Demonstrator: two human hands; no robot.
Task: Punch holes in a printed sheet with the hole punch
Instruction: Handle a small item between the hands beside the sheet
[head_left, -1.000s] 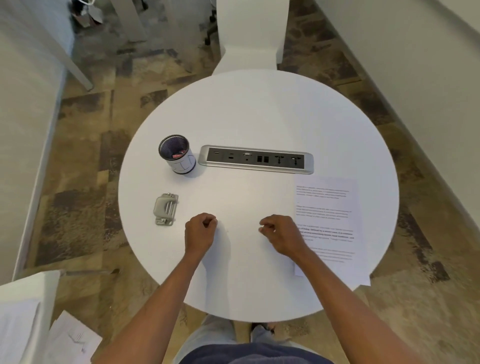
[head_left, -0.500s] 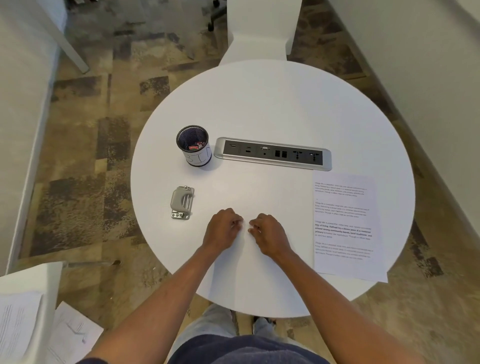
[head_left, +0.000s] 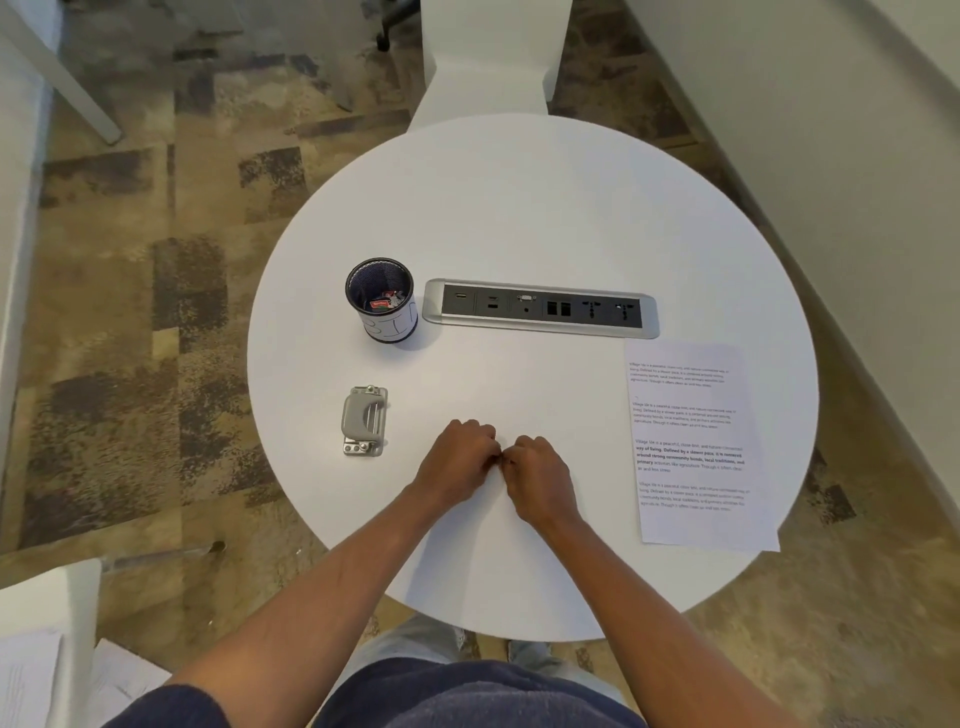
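Observation:
A grey hole punch (head_left: 364, 421) lies on the left part of the round white table (head_left: 519, 218). The printed sheet (head_left: 696, 447) lies flat at the table's right edge, its near corner hanging over the rim. My left hand (head_left: 457, 460) and my right hand (head_left: 540, 478) rest as fists on the table between them, knuckles touching at the middle. Both fists hold nothing. The punch is a short way left of my left hand. The sheet is a short way right of my right hand.
A dark mesh cup (head_left: 383, 300) with small items inside stands behind the punch. A silver socket strip (head_left: 540, 309) is set into the table's middle. A white chair (head_left: 493, 57) stands at the far side. Loose papers (head_left: 31, 675) lie at the lower left.
My two fists have moved together from apart until they touch at the table's middle. The view has shifted a little; punch and sheet lie where they were.

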